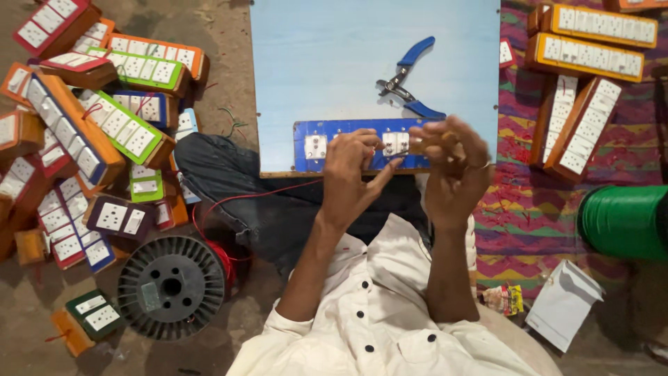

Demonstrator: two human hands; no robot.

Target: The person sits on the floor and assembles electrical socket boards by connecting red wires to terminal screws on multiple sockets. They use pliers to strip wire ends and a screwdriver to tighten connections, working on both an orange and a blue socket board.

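A blue switchboard panel [327, 143] with white sockets and switches lies along the near edge of a light blue board [320, 63]. My left hand [351, 174] hovers over the panel's middle, fingers pinched near a white switch [395, 142]. My right hand [452, 167] is raised beside it, fingertips curled around a small brownish part that I cannot make out clearly. The two hands nearly touch above the panel. A thin red wire [278, 189] runs from under my left hand down to the left.
Blue-handled pliers [410, 80] lie on the board behind the panel. Several coloured switchboards are heaped at left [104, 118] and right [591, 42]. A black wire spool [170, 287] sits at lower left, a green spool [623, 221] at right, a white packet [562, 303] nearby.
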